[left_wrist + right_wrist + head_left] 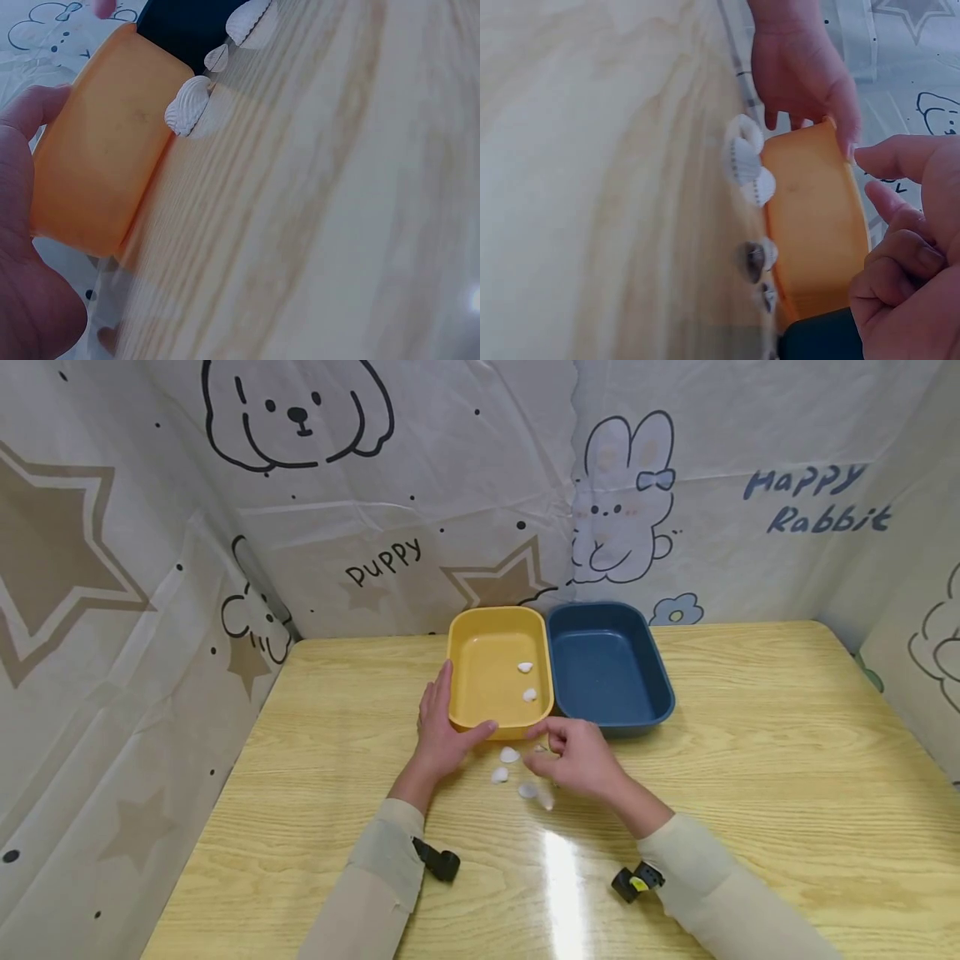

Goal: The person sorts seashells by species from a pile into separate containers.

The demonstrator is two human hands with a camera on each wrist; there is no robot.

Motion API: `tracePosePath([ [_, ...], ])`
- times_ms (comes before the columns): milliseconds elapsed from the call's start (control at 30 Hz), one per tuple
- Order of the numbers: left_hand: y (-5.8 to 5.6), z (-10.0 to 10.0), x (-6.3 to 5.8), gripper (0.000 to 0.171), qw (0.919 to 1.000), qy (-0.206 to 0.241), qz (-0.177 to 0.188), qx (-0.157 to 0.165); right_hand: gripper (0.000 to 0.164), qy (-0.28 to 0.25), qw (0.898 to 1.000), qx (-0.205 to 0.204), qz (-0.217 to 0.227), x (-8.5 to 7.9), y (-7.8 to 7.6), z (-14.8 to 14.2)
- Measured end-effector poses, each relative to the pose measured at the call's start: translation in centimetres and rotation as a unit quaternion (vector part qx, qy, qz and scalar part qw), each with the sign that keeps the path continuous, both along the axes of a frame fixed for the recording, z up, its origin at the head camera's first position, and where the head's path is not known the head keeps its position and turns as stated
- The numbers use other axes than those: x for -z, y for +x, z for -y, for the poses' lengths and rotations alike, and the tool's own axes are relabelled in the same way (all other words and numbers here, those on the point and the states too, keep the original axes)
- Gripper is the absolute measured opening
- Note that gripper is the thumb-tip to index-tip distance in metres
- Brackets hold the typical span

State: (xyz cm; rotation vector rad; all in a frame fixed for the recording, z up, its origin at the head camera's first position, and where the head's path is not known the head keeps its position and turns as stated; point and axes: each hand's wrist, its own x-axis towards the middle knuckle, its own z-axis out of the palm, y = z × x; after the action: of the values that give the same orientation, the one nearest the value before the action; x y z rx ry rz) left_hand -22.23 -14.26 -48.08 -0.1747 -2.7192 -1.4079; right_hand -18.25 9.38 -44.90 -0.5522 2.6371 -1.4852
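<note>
On the pale grey-white printed cloth backdrop point(495, 452), slanting black hand-drawn lettering point(384, 562) reads "puppy", and larger grey-blue brush-style lettering point(817, 500) spells "Happy Rabbit" over two lines. The right wrist view shows a partly covered scrap of dark lettering point(891, 182), too little to read.

Yellow box point(491, 668), dark blue box point(603, 672) — white ribbed shells point(509, 755), yellowish wood-grained table point(337, 735) — and a whitish sheet point(480, 468) with brown stars point(45, 552).

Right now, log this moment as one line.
left hand: touching yellow tray | right hand: near loose shells | yellow tray: two shells inside
</note>
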Motion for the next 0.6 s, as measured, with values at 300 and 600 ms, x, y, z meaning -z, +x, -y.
tracePosePath([
  [300,0.0,0.0,0.1,0.115,1.0,0.001,-0.003,-0.001,0.02,0.026,0.999,-0.022,0.015,1.3,0.4,-0.3],
  [600,-0.1,0.0,0.1,0.114,1.0,-0.002,-0.003,-0.001,0.024,0.074,0.993,-0.09,-0.003,2.0,0.2,-0.6],
])
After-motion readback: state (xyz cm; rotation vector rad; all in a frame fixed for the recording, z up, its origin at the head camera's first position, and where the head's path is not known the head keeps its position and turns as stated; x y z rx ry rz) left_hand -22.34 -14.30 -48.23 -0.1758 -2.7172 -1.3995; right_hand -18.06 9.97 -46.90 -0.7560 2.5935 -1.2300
